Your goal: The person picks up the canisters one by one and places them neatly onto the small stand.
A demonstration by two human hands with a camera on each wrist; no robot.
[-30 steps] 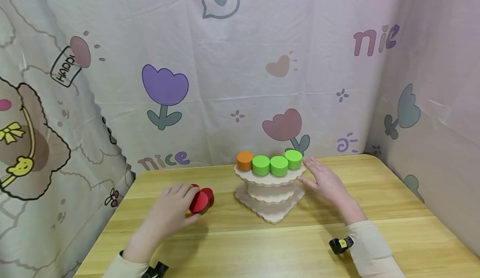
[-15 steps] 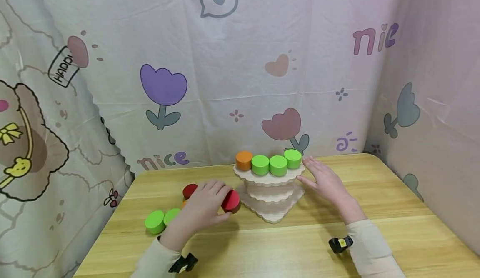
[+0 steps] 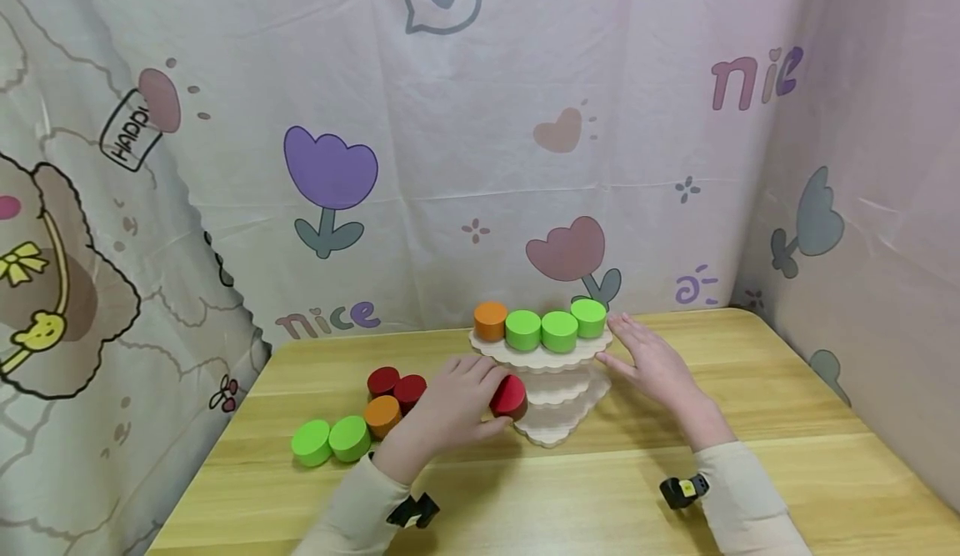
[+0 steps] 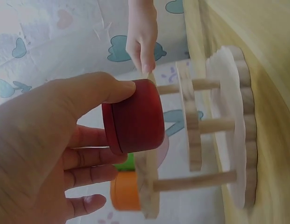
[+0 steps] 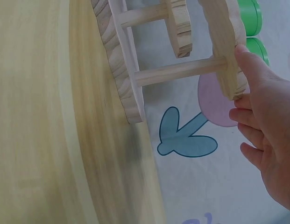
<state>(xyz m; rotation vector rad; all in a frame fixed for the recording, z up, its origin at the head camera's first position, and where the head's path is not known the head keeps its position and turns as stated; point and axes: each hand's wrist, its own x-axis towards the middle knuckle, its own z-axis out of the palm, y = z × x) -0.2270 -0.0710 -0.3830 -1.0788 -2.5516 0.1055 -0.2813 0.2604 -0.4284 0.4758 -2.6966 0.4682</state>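
Note:
My left hand (image 3: 457,406) grips a red round block (image 3: 509,398) between thumb and fingers. It is held in front of the left side of a tiered wooden stand (image 3: 542,363), and the left wrist view shows a thin dark seam round the red block. On the stand's top tier sit an orange round block (image 3: 491,322) and several green round blocks (image 3: 522,330). My right hand (image 3: 660,364) touches the right rim of that tier with fingers extended; in the right wrist view the thumb (image 5: 250,60) lies against the tier's edge.
On the table (image 3: 600,498) at the left lie two red blocks (image 3: 383,382), an orange block (image 3: 382,416) and two green blocks (image 3: 311,443), partly behind my left forearm. A printed curtain (image 3: 450,122) hangs behind the table. The stand's lower tiers rest on wooden posts (image 5: 182,71).
My left hand has taken a red block from the group at the left and carried it right, up to the stand. The right hand has stayed at the stand's rim.

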